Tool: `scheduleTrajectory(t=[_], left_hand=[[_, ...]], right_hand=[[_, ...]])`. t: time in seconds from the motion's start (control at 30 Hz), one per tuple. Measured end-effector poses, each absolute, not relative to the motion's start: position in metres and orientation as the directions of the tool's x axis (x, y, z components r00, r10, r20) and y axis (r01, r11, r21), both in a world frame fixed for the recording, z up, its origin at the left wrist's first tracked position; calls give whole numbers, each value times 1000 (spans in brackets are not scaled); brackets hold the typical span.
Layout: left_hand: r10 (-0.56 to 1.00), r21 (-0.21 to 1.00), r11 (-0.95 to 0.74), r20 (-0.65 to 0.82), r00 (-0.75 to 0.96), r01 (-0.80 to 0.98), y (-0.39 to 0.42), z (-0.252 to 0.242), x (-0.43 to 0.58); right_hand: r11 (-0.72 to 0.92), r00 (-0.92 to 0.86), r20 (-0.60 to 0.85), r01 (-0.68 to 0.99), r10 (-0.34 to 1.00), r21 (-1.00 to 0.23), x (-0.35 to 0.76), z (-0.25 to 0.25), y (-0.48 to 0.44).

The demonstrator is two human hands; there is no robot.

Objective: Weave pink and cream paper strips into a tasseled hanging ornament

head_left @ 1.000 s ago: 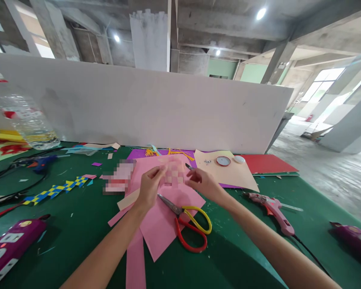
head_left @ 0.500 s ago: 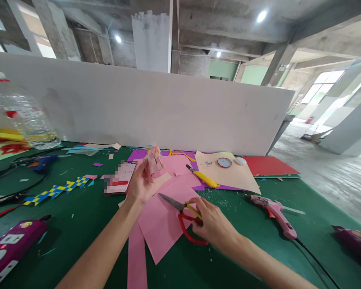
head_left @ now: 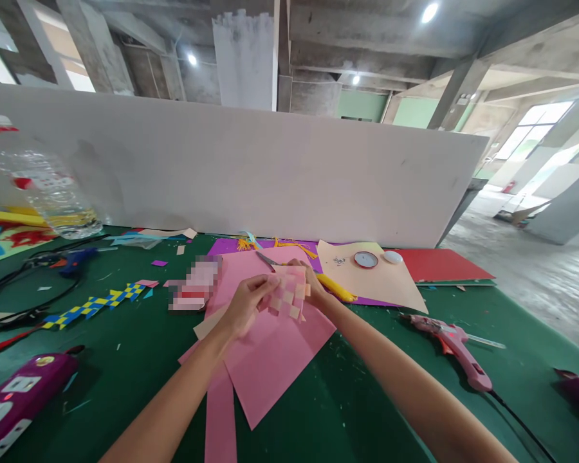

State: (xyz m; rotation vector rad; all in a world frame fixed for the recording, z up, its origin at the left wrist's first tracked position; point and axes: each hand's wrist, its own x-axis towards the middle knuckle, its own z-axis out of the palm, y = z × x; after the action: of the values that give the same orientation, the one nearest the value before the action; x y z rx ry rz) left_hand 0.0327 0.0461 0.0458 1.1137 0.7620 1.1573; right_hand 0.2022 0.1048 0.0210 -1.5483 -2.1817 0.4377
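A woven paper piece in pink and cream checks (head_left: 285,297) is pinched by my left hand (head_left: 248,301), with its checked face tilted toward me. Close behind its right side is my right hand (head_left: 313,283), fingers curled and partly covered by the weave. The scissors (head_left: 266,258) are in my right hand; a blade sticks out to the upper left, and the handles are hidden. Beneath both hands lie pink paper sheets (head_left: 270,373), with a pink strip (head_left: 220,418) running toward me.
A yellow cutter knife (head_left: 336,287) lies right of my hands, near cream paper (head_left: 381,283). A pink glue gun (head_left: 456,347) rests farther right. The phone (head_left: 196,283), a checked woven band (head_left: 96,307) and a water bottle (head_left: 53,193) are leftward. A white board (head_left: 251,173) stands behind.
My right hand has moved up and away from me with the scissors, to behind the woven piece. My left hand has shifted right and turned the weave's face toward me.
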Motion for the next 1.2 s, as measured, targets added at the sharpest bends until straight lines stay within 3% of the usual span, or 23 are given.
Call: scheduleTrajectory(t=[0.17, 0.3, 0.4, 0.5, 0.6, 0.67, 0.77, 0.87, 1.03, 1.2], left_hand=[[934, 994, -34, 70, 350, -108, 39, 44, 42], [910, 998, -47, 30, 414, 30, 31, 41, 52], [867, 999, -28, 5, 498, 38, 24, 40, 60], [840, 999, -16, -9, 542, 42, 18, 40, 66], [876, 999, -10, -15, 483, 50, 14, 38, 72], [919, 999, -3, -11, 393, 35, 12, 36, 75], [962, 1000, 22, -21, 273, 1, 8, 33, 80], [976, 999, 28, -24, 214, -16, 6, 30, 81], [990, 999, 29, -23, 137, -40, 9, 23, 80], [984, 995, 66, -54, 172, -68, 12, 14, 79]], right_hand=[[137, -73, 116, 602, 991, -787, 224, 28, 85], [52, -217, -33, 374, 976, -926, 249, 41, 34], [-28, -317, -105, 237, 943, -971, 261, 46, 0], [-71, -285, -99, 108, 953, -992, 266, 45, -19], [-94, -245, -93, 11, 965, -996, 265, 39, -28], [-117, -325, -101, -30, 940, -993, 261, 34, -32], [-138, -446, -136, 30, 885, -990, 254, 27, -38], [-107, -446, -200, 224, 873, -969, 253, 21, -41], [139, -402, -95, 515, 911, -846, 260, 18, -46], [301, -575, -64, 516, 815, -802, 267, 27, -49]])
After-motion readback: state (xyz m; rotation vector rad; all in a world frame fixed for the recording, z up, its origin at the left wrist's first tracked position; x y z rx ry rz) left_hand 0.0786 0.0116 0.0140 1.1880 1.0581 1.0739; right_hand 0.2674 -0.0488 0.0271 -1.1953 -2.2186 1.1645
